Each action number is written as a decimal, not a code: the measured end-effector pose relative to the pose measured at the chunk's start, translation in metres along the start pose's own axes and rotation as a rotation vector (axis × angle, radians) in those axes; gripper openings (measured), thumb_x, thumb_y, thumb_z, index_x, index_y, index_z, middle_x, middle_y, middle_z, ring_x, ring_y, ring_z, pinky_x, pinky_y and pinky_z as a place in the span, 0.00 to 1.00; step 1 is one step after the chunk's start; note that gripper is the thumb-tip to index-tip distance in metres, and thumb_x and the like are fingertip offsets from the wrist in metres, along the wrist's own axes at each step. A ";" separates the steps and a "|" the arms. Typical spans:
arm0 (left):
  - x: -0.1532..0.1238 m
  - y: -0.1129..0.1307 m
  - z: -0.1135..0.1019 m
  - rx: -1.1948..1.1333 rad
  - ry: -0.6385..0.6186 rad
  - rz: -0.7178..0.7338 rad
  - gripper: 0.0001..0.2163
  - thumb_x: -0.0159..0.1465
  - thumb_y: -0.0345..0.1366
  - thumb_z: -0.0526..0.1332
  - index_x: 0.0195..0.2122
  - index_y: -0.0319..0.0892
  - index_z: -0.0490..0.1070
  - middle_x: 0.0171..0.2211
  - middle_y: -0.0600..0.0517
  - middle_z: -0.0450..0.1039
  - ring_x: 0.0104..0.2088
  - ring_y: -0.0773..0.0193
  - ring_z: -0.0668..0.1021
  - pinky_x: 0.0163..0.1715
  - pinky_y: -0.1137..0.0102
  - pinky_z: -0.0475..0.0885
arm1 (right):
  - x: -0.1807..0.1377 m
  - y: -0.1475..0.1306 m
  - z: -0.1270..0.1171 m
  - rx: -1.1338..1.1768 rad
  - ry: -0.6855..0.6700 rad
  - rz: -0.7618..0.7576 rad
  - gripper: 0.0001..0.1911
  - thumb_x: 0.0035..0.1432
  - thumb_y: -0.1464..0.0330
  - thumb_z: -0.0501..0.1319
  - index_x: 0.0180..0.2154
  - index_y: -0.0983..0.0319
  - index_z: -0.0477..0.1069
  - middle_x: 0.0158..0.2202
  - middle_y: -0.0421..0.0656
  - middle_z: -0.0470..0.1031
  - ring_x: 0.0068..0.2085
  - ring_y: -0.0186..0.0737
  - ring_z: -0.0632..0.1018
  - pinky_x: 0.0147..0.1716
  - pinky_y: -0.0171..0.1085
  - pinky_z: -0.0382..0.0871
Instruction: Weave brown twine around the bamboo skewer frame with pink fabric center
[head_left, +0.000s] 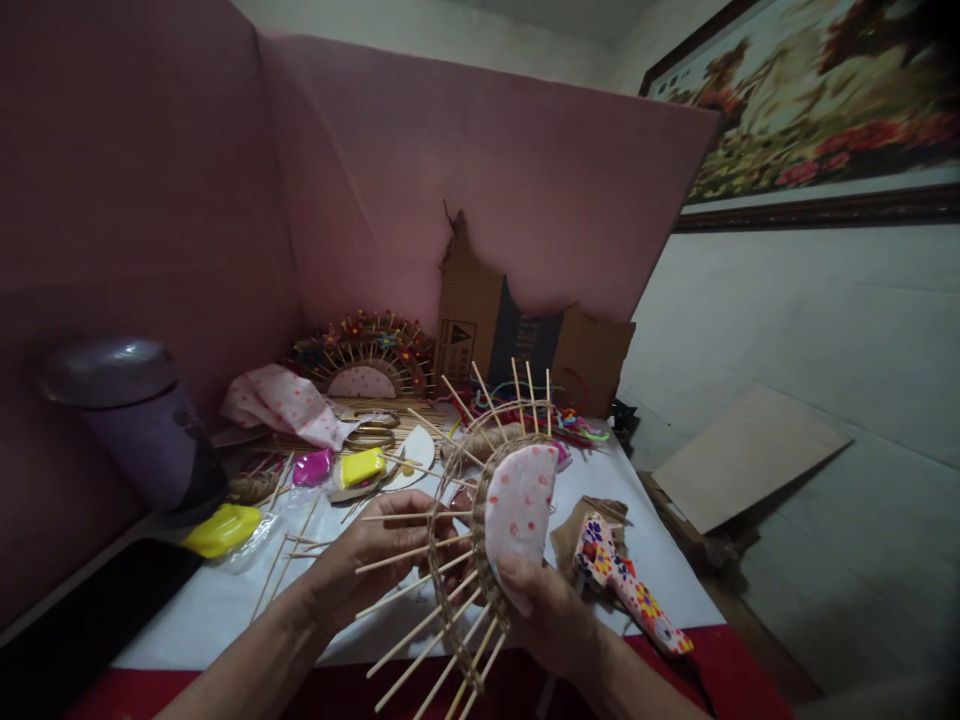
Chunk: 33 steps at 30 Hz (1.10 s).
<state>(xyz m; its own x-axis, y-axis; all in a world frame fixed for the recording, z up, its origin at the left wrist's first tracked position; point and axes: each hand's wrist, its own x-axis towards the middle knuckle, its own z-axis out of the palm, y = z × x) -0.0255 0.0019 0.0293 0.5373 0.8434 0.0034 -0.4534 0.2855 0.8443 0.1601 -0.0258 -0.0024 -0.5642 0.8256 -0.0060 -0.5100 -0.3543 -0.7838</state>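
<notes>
A half-round stick fan (523,505) is held upright in front of me, turned sideways. Its core is covered in white cloth with red dots, edged with braided twine, and thin wooden sticks radiate from it. A ring of twine (437,600) runs across the sticks partway out. My right hand (547,605) grips the core's lower edge, thumb on the cloth. My left hand (386,540) is closed at the sticks on the left, its fingers curled behind them and the fingertips partly hidden. Right of the fan, a flower-patterned glue gun (634,585) lies on a cardboard scrap (589,520).
A finished-looking flowered fan (362,380) leans at the back beside torn cardboard (480,310). Dotted cloth (285,400), yellow packet (225,528), magenta packet (313,466) and loose sticks (285,550) lie left. A purple bin (142,430) stands far left. Pink panels enclose the table.
</notes>
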 end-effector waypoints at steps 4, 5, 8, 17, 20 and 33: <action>0.000 -0.002 0.003 0.001 0.049 -0.031 0.02 0.53 0.26 0.63 0.28 0.38 0.72 0.28 0.48 0.74 0.30 0.60 0.76 0.33 0.66 0.67 | -0.001 -0.002 0.003 0.010 -0.016 0.007 0.14 0.47 0.62 0.59 0.33 0.64 0.73 0.29 0.46 0.74 0.34 0.42 0.74 0.40 0.41 0.66; 0.000 -0.002 0.004 0.014 0.051 -0.036 0.02 0.53 0.27 0.63 0.28 0.37 0.72 0.28 0.48 0.73 0.29 0.61 0.76 0.32 0.67 0.67 | -0.001 -0.003 0.003 0.015 -0.022 0.006 0.13 0.47 0.62 0.59 0.33 0.64 0.73 0.29 0.46 0.74 0.34 0.42 0.74 0.40 0.41 0.66; 0.000 -0.003 0.005 0.066 0.032 -0.044 0.02 0.53 0.28 0.63 0.28 0.36 0.73 0.26 0.47 0.74 0.27 0.62 0.75 0.29 0.68 0.66 | -0.002 -0.003 0.003 0.018 -0.025 -0.003 0.13 0.48 0.64 0.59 0.34 0.63 0.73 0.29 0.45 0.74 0.34 0.42 0.74 0.39 0.42 0.66; -0.001 0.012 0.008 0.042 0.122 0.110 0.07 0.54 0.27 0.60 0.33 0.38 0.76 0.33 0.46 0.76 0.35 0.62 0.75 0.37 0.71 0.67 | -0.002 -0.001 -0.003 -0.036 -0.003 0.040 0.13 0.47 0.63 0.59 0.33 0.65 0.73 0.26 0.44 0.73 0.30 0.40 0.74 0.38 0.41 0.66; -0.004 0.017 0.009 0.049 0.111 0.126 0.08 0.53 0.27 0.61 0.34 0.37 0.76 0.33 0.46 0.76 0.36 0.61 0.75 0.40 0.70 0.67 | -0.004 0.002 -0.006 -0.064 -0.004 0.059 0.13 0.47 0.63 0.59 0.33 0.64 0.73 0.26 0.44 0.73 0.29 0.39 0.74 0.36 0.40 0.66; -0.006 0.014 0.009 -0.074 0.152 0.048 0.08 0.47 0.26 0.66 0.30 0.37 0.73 0.25 0.49 0.75 0.28 0.66 0.75 0.32 0.74 0.67 | -0.001 -0.001 0.000 -0.102 -0.023 0.056 0.13 0.43 0.64 0.62 0.33 0.63 0.73 0.26 0.43 0.73 0.33 0.41 0.74 0.39 0.40 0.65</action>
<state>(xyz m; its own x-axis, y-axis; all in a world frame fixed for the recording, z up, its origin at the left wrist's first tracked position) -0.0285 -0.0035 0.0462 0.4027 0.9143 -0.0434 -0.5303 0.2717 0.8031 0.1610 -0.0262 -0.0010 -0.6050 0.7953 -0.0382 -0.4093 -0.3518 -0.8418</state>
